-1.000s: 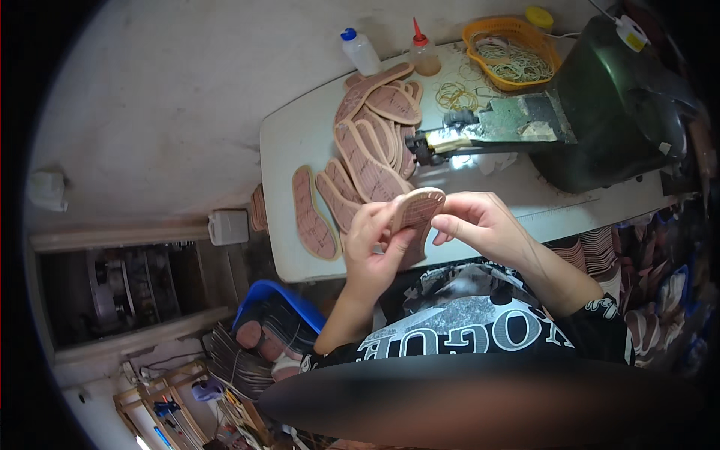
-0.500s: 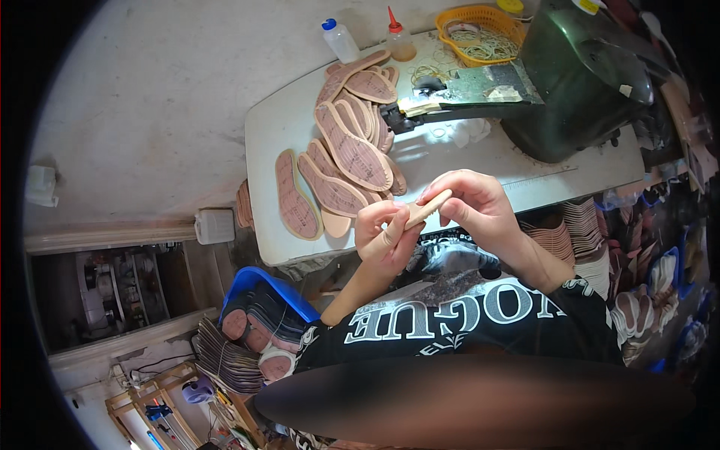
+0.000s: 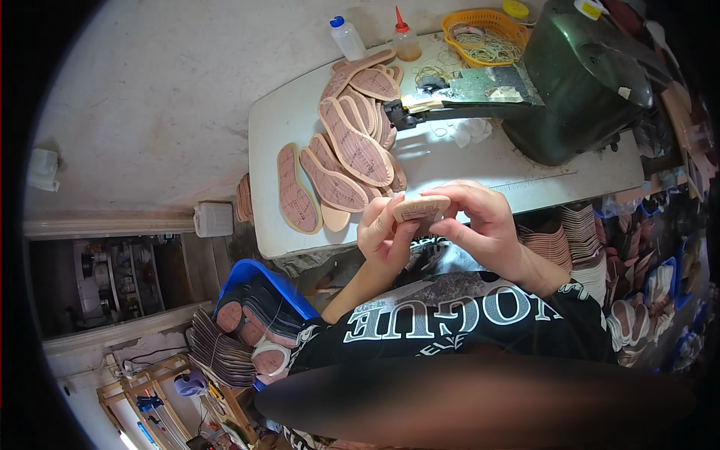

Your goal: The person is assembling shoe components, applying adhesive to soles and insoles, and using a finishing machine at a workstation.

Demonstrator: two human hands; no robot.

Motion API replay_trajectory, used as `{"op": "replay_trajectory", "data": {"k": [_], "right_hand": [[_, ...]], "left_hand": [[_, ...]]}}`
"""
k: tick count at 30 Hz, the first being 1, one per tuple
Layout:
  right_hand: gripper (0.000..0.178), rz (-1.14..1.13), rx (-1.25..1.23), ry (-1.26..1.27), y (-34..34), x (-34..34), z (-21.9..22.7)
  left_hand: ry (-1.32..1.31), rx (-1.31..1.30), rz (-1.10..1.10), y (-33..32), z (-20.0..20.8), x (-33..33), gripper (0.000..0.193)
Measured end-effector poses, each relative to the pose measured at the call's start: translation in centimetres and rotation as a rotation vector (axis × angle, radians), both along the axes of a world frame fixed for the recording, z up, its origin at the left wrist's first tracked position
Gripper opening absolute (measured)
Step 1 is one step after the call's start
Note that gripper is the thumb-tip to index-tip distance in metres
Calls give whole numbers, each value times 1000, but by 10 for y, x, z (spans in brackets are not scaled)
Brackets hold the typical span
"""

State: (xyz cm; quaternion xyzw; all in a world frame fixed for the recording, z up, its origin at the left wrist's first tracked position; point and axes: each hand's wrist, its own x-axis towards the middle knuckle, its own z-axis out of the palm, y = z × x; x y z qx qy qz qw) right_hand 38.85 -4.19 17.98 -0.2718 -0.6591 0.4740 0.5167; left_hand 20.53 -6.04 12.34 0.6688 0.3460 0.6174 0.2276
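Both hands hold one shoe insole (image 3: 422, 208) just off the table's near edge. Its pinkish-brown face with a pale rim is tipped toward me, and part of it is hidden by fingers. My left hand (image 3: 385, 234) pinches its left end between thumb and fingers. At its right end, my right hand (image 3: 480, 221) grips with fingers over the top edge and thumb below. On the table to the left lies a loose heap of similar insoles (image 3: 354, 142). One insole (image 3: 298, 187) rests apart at the heap's left side.
A dark green sewing machine (image 3: 585, 82) stands on the white table (image 3: 274, 120), its arm reaching over the heap. Behind are a blue-capped bottle (image 3: 347, 39), a red-tipped bottle (image 3: 406, 43) and a yellow basket (image 3: 517, 30). A blue bin (image 3: 296, 296) holds stacked insoles at lower left.
The insole in my hands has tilted, so its printed brownish face now shows where its pale edge showed before. Both hands remain on it. The view has shifted slightly.
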Motion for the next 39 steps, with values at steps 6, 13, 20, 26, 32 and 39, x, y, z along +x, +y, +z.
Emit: {"op": "replay_trajectory", "data": {"k": [6,13,20,26,32,39], "right_hand": [[18,-6,-296,174,-7,1,-5],[20,-89,-393,281,12,8,-20],[44,-18,-363,231,18,0,-27],[42,141,-378,-84,18,-3,-37],[27,195,-389,-125,17,-13,-37],[25,238,-390,-124,19,-16,-38]], "left_hand": [[-18,-137,-56,1,2,6,42],[-98,-515,-373,17,-5,-8,39],[-984,-755,-7,39,-9,-45,34],[-1350,-814,84,54,-10,-73,42],[-1460,-811,84,53,-15,-77,37],[-1490,-806,193,62,-11,-84,34]]}}
